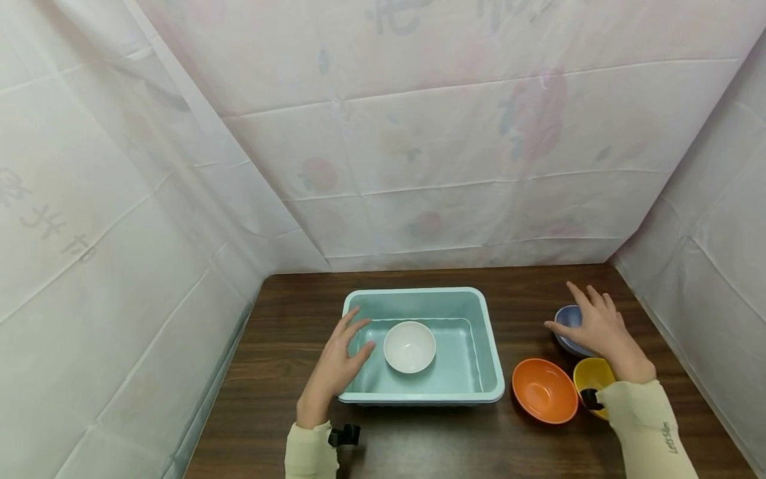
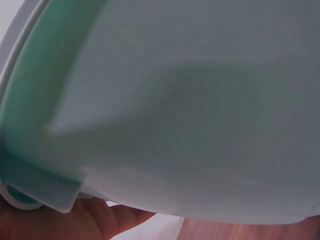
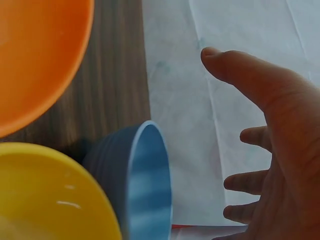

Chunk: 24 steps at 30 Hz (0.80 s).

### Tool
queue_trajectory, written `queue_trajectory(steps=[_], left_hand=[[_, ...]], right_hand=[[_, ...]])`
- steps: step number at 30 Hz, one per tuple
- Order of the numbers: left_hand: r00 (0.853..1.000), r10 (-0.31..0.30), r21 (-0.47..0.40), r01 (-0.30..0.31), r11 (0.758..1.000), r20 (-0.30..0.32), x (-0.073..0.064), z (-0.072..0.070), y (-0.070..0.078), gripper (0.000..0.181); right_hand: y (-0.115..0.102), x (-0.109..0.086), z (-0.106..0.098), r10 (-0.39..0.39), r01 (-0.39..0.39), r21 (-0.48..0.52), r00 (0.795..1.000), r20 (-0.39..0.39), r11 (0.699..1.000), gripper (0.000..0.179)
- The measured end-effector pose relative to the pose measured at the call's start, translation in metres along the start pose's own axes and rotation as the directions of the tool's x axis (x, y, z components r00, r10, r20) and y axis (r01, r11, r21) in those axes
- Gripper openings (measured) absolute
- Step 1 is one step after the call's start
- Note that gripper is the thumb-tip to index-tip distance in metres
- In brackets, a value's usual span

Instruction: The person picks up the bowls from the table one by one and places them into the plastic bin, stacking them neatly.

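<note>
A white bowl (image 1: 409, 347) sits inside the light teal rectangular basin (image 1: 423, 399), left of its middle. My left hand (image 1: 336, 362) hovers at the basin's left side, fingers spread and holding nothing; the left wrist view is mostly filled by the basin's outer wall (image 2: 200, 150). Over at the right, my right hand (image 1: 601, 329) is spread above the blue bowl (image 1: 568, 317), and the right wrist view shows its fingers apart from that bowl (image 3: 150, 185). Nearer the front stand an orange bowl (image 1: 544, 391) and a yellow bowl (image 1: 594, 374), the latter partly hidden by my right wrist.
All of this stands on a dark wood-grain table (image 1: 443, 442). White printed sheeting (image 1: 455, 153) hangs behind the table's back edge and along both sides. A small black device is strapped at each wrist.
</note>
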<state>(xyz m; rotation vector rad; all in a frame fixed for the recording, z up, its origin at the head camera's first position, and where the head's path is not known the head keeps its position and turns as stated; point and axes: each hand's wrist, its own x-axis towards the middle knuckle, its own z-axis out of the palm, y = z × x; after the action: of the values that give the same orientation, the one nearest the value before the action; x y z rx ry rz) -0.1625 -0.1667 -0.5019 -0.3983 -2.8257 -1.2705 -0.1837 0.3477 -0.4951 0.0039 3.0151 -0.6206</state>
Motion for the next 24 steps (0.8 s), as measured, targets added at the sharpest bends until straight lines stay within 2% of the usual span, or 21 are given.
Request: queue_trajectory(steps=[8,24], left_hand=[[1.0,0.009,-0.008,-0.009,1.0,-0.003,0.0,0.0,0.0,0.05],[1.0,0.006,-0.009,-0.006,1.0,-0.008,0.0,0.001,0.001,0.05]], right_hand=[[0.007,-0.001,0.009,0.029,-0.03,0.012,0.998,0.054,0.999,0.115],[0.021,-0.001,0.02,0.043,-0.041,-0.023,0.996,0.077,0.999,0.106]])
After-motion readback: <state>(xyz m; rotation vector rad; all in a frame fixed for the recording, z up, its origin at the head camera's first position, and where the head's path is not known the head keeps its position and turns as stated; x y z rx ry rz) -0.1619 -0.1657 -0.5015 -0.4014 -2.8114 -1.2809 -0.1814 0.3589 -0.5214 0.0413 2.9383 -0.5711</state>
